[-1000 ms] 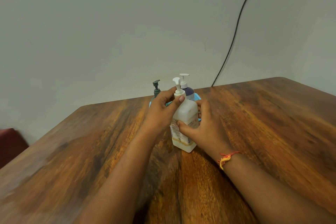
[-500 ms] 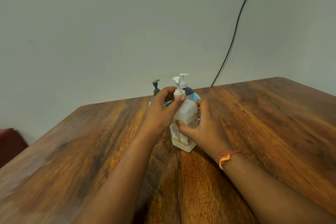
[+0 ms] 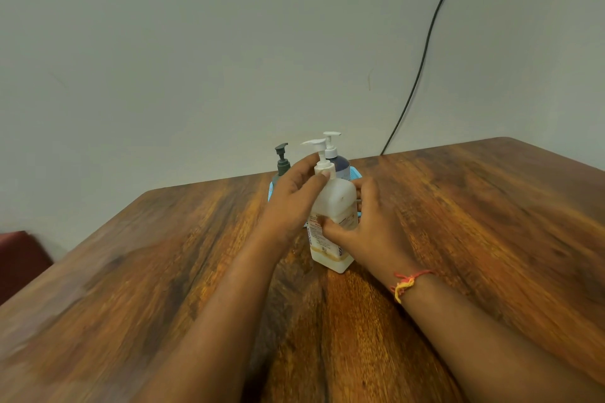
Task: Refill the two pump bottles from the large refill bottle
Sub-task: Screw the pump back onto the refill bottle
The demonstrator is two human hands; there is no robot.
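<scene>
A white pump bottle (image 3: 337, 206) with a printed label stands upright on the wooden table (image 3: 474, 222), a thin layer of pale liquid at its bottom. My left hand (image 3: 294, 203) pinches the collar of its white pump head (image 3: 316, 144) with thumb and fingers. My right hand (image 3: 370, 232) wraps the bottle's body from the right. Behind it stand a dark blue pump bottle (image 3: 339, 163) with a white pump and a grey-green pump bottle (image 3: 282, 164), both mostly hidden by my hands.
The rear bottles sit on a light blue tray (image 3: 355, 172) near the wall. A black cable (image 3: 422, 52) hangs down the wall to the table's far edge. A dark red seat (image 3: 19, 258) shows at the left.
The white pump head has turned under my left fingers, its nozzle now pointing left. Both hands and the bottle stay in place.
</scene>
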